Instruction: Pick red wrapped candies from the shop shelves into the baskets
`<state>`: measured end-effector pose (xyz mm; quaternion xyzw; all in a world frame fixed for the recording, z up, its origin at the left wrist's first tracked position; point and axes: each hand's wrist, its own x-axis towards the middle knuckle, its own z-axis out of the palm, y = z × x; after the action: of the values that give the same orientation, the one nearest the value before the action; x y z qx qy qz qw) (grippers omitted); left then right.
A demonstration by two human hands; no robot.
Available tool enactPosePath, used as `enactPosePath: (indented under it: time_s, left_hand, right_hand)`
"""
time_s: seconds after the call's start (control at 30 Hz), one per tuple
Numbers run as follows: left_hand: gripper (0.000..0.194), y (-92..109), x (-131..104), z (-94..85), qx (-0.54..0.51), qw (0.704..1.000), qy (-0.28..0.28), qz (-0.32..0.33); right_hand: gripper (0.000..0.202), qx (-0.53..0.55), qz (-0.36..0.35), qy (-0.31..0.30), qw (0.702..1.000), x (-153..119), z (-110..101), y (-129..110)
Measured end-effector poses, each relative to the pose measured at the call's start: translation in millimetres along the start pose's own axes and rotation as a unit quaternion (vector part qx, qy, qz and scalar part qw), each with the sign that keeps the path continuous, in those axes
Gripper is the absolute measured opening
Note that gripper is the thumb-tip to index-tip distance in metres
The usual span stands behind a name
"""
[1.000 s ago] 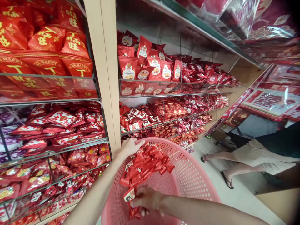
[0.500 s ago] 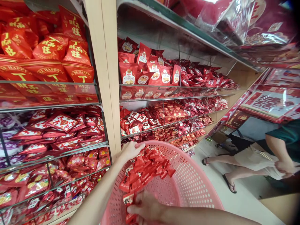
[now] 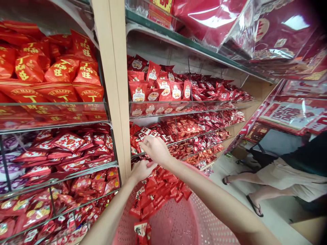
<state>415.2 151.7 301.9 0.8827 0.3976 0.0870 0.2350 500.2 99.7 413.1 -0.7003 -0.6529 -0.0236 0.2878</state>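
Note:
My left hand [image 3: 142, 170] is closed over the far left rim of a pink plastic basket [image 3: 204, 207] with perforated sides. Small red candy packets [image 3: 163, 187] lie heaped inside; some carry black characters on white. A few more sit apart near the basket's bottom edge in view, including a white-fronted packet [image 3: 141, 228]. Above the left hand, my right hand [image 3: 156, 150] reaches across to a shelf bin of red-and-white packets [image 3: 145, 132]. Its fingers are curled down beside the packets there. What they hold, if anything, is hidden.
A wooden upright [image 3: 113, 85] divides the shelving. Glass-fronted shelves hold big red bags [image 3: 61, 69] at left and red snack packets [image 3: 176, 90] at right. A glass shelf [image 3: 163, 32] juts out overhead. At right, a person in light shorts [image 3: 278, 173] stands on the pale floor.
My right hand has moved up from inside the basket to the shelf bin. My left hand stays on the rim. The view has tilted slightly upward. The person's arm at right has left view.

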Motion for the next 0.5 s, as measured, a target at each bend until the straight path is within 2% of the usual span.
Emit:
enactPosePath:
  time_s: [0.07,0.13,0.27,0.4,0.5]
  left_hand:
    - [0.052,1,0,0.5,0.023,1.0,0.016,0.009]
    - [0.055,1,0,0.5,0.035,0.999,0.02,0.009]
    - [0.055,1,0,0.2,0.042,0.999,0.015,0.01]
    - [0.058,1,1,1.0,0.041,0.999,0.019,0.009]
    - [0.059,0,1,1.9,0.04,0.999,0.025,0.008]
  right_hand:
    - [0.027,-0.041,0.007,-0.007,0.999,28,9,1]
    - [0.026,-0.067,0.025,-0.048,0.996,48,24,2]
    - [0.021,-0.065,0.051,-0.093,0.992,65,45,1]
    - [0.02,-0.027,0.019,-0.077,0.997,64,36,8]
    - [0.021,0.081,-0.029,-0.039,0.996,54,15,20]
